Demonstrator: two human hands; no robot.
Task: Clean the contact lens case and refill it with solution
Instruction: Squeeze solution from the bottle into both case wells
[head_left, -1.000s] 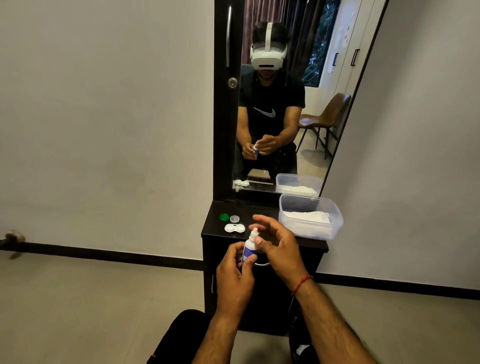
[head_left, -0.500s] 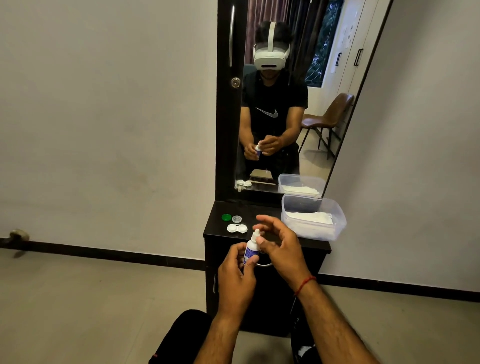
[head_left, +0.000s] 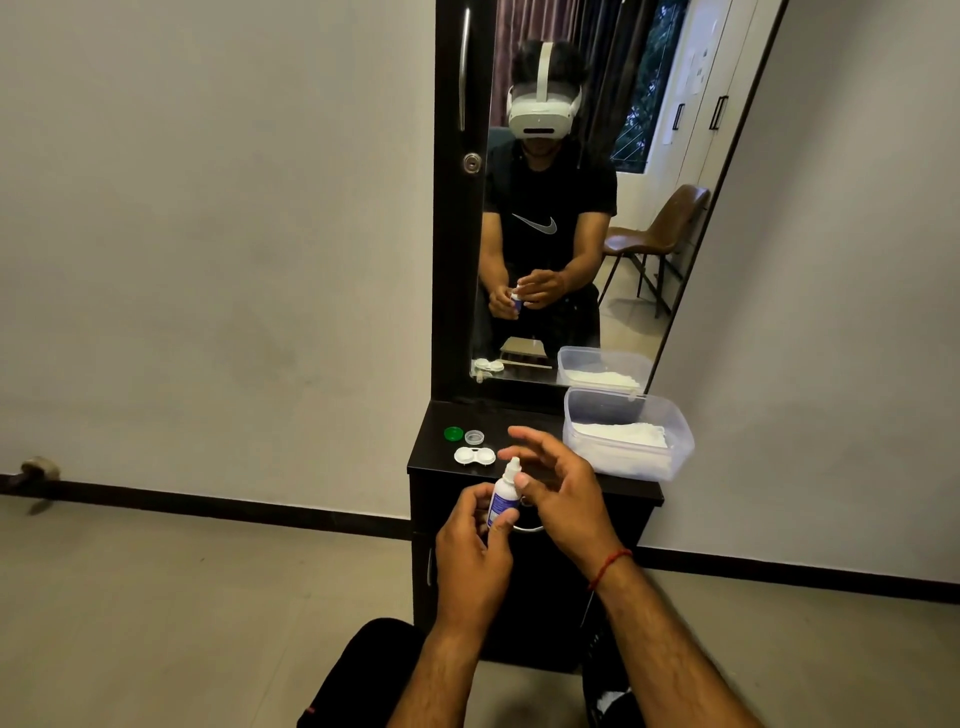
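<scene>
A small white solution bottle (head_left: 505, 493) with a blue label stands upright in my left hand (head_left: 474, 545), in front of the dresser. My right hand (head_left: 558, 488) is beside the bottle's white cap, thumb touching near the neck and fingers spread. The white contact lens case (head_left: 474, 456) lies open on the black dresser top (head_left: 431, 457), both wells bare. Behind it lie its two lids, a green lid (head_left: 453, 433) and a clear lid (head_left: 474, 437).
A clear plastic tub (head_left: 628, 441) holding white tissue sits on the dresser's right side. A tall mirror (head_left: 571, 208) stands behind, reflecting a person and a brown chair. Grey floor spreads on both sides; my dark trouser knee (head_left: 363, 675) is below.
The view has drifted slightly. My right hand's fingers have lifted and spread a little around the bottle's cap; the bottle stays in my left hand.
</scene>
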